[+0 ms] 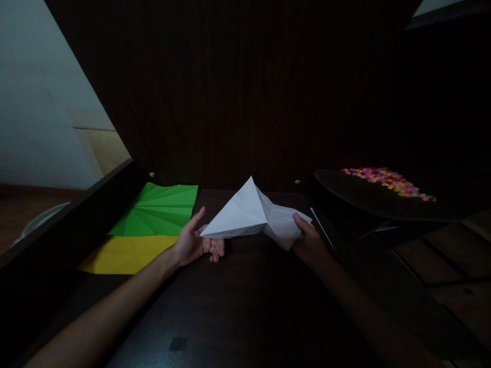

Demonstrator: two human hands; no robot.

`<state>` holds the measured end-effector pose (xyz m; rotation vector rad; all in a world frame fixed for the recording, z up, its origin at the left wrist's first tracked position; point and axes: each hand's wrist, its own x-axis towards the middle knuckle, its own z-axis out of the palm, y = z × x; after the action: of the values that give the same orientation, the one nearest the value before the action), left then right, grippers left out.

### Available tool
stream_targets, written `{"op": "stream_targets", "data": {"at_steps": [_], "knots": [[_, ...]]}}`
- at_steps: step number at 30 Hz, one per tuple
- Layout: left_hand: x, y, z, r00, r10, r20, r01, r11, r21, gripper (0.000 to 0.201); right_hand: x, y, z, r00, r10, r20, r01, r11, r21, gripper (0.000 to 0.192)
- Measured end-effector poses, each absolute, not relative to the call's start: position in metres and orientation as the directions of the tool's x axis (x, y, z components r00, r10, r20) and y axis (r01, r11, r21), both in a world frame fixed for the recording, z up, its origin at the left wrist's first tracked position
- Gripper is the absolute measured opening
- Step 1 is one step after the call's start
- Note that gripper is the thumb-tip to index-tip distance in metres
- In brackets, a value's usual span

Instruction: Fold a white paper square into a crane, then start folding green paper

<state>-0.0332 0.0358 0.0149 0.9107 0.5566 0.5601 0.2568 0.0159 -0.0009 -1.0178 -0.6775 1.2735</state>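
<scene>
Paper [251, 214] edge in right grip [310, 240], apparently aloft

"Item one?"

"Left forearm [126, 289]: bare, long and slender, tapering to a slim wrist [174, 257]."

"Item two?"

"Left hand [192, 246]: bare, narrow in build; one slim thumb [198, 217] with a rounded tip; slender fingers [217, 247], partly hidden."

"Item three?"

"Right forearm [355, 289]: bare, likewise slender and tapering; surface detail lost in shadow."

"Item four?"

"Right hand [310, 244]: bare; thumb slim, its tip rounded; remaining fingers mostly concealed."

"Markings?"

"Too dim to tell on the right-hand pieces."
</scene>
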Motion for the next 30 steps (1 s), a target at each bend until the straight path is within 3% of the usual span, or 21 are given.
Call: {"op": "stream_targets", "data": {"at_steps": [3,7,11,18,24,30], "knots": [[-0.031,0.035,0.015,0.594,0.790,-0.150,-0.307,0.395,0.866,0.069,0.256,0.021,-0.004,0.197,0.971,-0.134,-0.469,-0.027,-0.883,0.035],[-0.024,0.033,0.016,0.342,0.937,-0.068,-0.246,0.159,0.956,0.033,0.256,0.023,-0.006,0.147,0.976,-0.158,-0.463,-0.073,-0.883,0.037],[-0.019,0.033,0.015,0.202,0.979,0.036,-0.227,0.011,0.974,0.025,0.255,0.020,-0.005,0.127,0.974,-0.187,-0.466,-0.108,-0.878,0.039],[-0.016,0.033,0.018,0.133,0.991,-0.007,-0.392,0.059,0.918,0.031,0.256,0.016,-0.001,0.185,0.976,-0.117,-0.376,-0.039,-0.926,0.037],[-0.015,0.031,0.026,0.139,0.988,-0.063,-0.356,0.110,0.928,0.033,0.255,0.017,0.002,0.171,0.968,-0.182,-0.404,-0.099,-0.910,0.033],[-0.017,0.039,0.016,0.045,0.985,-0.164,-0.305,0.170,0.937,0.029,0.254,0.020,0.000,0.144,0.968,-0.205,-0.369,-0.140,-0.919,0.027]]}}
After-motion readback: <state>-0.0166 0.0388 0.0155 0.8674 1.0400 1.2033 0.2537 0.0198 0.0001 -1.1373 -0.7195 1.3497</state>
